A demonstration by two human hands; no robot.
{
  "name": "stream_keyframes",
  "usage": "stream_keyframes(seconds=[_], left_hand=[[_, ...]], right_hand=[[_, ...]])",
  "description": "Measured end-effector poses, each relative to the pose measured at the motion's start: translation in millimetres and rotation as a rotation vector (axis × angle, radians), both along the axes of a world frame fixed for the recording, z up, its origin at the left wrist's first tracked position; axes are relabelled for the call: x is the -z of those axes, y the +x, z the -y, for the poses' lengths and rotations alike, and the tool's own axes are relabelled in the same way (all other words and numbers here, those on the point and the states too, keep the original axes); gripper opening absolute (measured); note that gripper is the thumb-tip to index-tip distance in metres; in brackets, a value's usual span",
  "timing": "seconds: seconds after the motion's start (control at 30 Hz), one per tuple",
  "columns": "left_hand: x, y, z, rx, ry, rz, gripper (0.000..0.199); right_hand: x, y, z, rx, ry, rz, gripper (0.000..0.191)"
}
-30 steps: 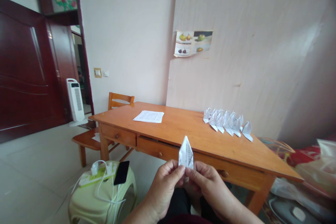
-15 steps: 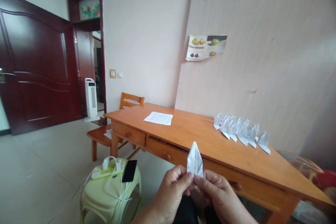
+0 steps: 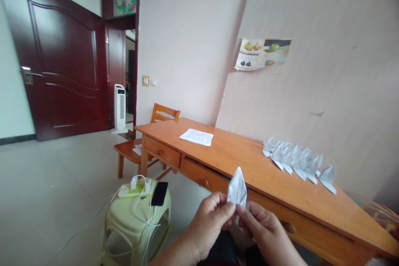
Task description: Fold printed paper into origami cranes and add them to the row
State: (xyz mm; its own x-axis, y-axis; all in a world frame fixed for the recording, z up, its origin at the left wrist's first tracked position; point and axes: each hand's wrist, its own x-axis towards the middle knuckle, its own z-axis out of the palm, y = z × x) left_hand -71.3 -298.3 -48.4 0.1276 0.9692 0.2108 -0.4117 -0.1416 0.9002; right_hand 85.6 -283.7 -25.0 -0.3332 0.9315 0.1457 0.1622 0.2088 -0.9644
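Note:
A folded paper piece (image 3: 237,188), white with printed text and a pointed top, stands upright between my two hands in front of the table edge. My left hand (image 3: 215,213) pinches its lower left corner between thumb and fingers. At the lower right corner, my right hand (image 3: 254,218) grips it the same way, with both thumbs close together. Several similar folded paper pieces (image 3: 297,162) stand in rows at the right end of the table. The back of the held piece is hidden from me.
On the wooden table (image 3: 227,149) lies a stack of printed sheets (image 3: 197,137). A pale green stool (image 3: 127,212) at lower left bears a power strip (image 3: 132,190), cables and a black phone (image 3: 159,193). Behind it is a wooden chair (image 3: 126,149).
My view has turned a little left, so the room appears shifted rightward. Both hands keep their pinch on the folded paper, whose shape looks about the same.

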Motion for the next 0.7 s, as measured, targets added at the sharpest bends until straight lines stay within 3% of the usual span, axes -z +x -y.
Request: stream_keyframes(seconds=[0.2, 0.47, 0.6, 0.7], left_hand=[[9.8, -3.9, -8.9, 0.004, -0.121, 0.234, 0.047], [17.1, -8.1, -11.7, 0.051, -0.157, 0.329, 0.029], [19.5, -6.4, -13.4, 0.063, -0.145, 0.333, 0.030], [20.9, -4.0, -15.5, 0.065, -0.152, 0.330, 0.029]], right_hand=[[12.8, 0.6, -7.3, -0.023, 0.102, 0.077, 0.048], [15.7, 0.8, -8.3, -0.031, 0.254, 0.212, 0.038], [9.8, 0.6, -5.5, -0.078, 0.221, 0.141, 0.029], [6.7, 3.4, -5.1, -0.027, 0.100, 0.024, 0.029]])
